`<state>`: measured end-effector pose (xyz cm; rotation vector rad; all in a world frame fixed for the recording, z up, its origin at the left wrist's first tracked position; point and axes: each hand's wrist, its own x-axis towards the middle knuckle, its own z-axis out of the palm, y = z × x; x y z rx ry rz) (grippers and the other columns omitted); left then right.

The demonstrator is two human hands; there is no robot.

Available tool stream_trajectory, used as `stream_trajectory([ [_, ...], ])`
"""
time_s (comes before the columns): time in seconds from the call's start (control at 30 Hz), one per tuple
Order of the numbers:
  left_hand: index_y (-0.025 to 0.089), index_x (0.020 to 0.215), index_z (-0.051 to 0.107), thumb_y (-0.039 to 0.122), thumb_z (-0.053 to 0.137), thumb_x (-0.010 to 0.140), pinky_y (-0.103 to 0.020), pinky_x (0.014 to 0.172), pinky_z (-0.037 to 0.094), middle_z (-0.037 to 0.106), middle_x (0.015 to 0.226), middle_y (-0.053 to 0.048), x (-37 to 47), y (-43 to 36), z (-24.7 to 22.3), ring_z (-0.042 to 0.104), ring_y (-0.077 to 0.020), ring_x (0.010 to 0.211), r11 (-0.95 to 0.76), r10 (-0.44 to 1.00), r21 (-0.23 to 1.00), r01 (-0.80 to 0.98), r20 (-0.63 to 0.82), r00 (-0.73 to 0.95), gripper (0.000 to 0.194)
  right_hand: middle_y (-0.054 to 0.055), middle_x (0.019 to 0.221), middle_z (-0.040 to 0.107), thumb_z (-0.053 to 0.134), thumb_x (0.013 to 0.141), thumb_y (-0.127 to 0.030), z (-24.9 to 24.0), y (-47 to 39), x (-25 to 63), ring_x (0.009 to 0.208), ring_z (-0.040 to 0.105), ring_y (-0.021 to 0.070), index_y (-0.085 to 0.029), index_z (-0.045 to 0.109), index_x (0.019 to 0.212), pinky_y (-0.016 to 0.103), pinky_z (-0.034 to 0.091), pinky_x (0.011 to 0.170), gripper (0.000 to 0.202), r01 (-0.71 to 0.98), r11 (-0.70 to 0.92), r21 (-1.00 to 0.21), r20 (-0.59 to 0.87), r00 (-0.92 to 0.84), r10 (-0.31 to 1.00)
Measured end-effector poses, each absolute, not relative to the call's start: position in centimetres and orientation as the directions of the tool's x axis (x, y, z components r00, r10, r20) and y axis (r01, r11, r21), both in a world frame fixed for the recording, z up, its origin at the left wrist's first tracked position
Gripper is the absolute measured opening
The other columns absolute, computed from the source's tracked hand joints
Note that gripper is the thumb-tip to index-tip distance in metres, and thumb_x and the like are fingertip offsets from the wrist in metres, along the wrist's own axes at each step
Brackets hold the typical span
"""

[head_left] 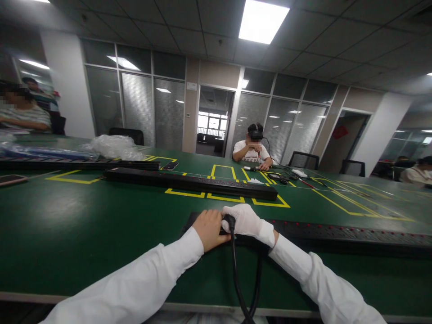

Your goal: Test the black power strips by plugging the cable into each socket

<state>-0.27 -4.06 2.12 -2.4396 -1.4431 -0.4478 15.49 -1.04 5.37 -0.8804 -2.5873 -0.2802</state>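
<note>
A long black power strip [340, 236] with a row of red dots lies across the near side of the table, running off to the right. My left hand [209, 229], bare, is closed over its left end. Beside it, my right hand [248, 220] in a white dotted glove grips a black power plug [230, 221] at the strip. From the plug a thick black cable [235, 270] hangs down past the table's near edge. Whether the plug sits inside a socket is hidden by my fingers.
Another black power strip [192, 181] lies farther back on the green table [111, 238], among yellow tape outlines. Clear plastic wrap [114, 147] and a phone [170, 166] are at the back left. Across the table sits a person [253, 150] near tangled cables [283, 177].
</note>
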Motion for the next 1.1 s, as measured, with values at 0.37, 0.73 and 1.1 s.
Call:
stream_trajectory([
  [0.37, 0.014, 0.100, 0.051, 0.064, 0.044, 0.071, -0.038, 0.074, 0.036, 0.056, 0.086, -0.009, -0.33, -3.98, 2.04, 0.052, -0.0270, 0.084, -0.472, 0.792, -0.071, 0.879, 0.403, 0.458, 0.059, -0.002, 0.059, 0.052, 0.049, 0.074, -0.039, 4.96, -0.87, 15.58, 0.053, 0.043, 0.0086, -0.020, 0.051, 0.073, 0.018, 0.025, 0.051, 0.019, 0.659, 0.748, 0.077, 0.428, -0.700, 0.572],
  [0.73, 0.014, 0.097, 0.052, 0.063, 0.041, 0.072, -0.039, 0.074, 0.036, 0.056, 0.085, -0.010, -0.29, -3.99, 2.02, 0.052, -0.0272, 0.083, -0.471, 0.788, -0.071, 0.879, 0.414, 0.456, 0.057, -0.001, 0.059, 0.055, 0.049, 0.074, -0.038, 5.24, -1.26, 15.62, 0.053, 0.044, 0.0090, -0.020, 0.054, 0.075, 0.019, 0.025, 0.052, 0.019, 0.642, 0.762, 0.082, 0.443, -0.709, 0.549],
  [1.1, 0.013, 0.099, 0.052, 0.065, 0.040, 0.071, -0.039, 0.075, 0.036, 0.056, 0.086, -0.010, -0.33, -4.09, 1.99, 0.051, -0.0275, 0.084, -0.471, 0.787, -0.077, 0.879, 0.414, 0.458, 0.060, -0.002, 0.058, 0.053, 0.047, 0.076, -0.041, 4.89, -0.97, 15.67, 0.050, 0.041, 0.0076, -0.020, 0.052, 0.075, 0.019, 0.022, 0.050, 0.022, 0.667, 0.741, 0.074, 0.428, -0.693, 0.580],
])
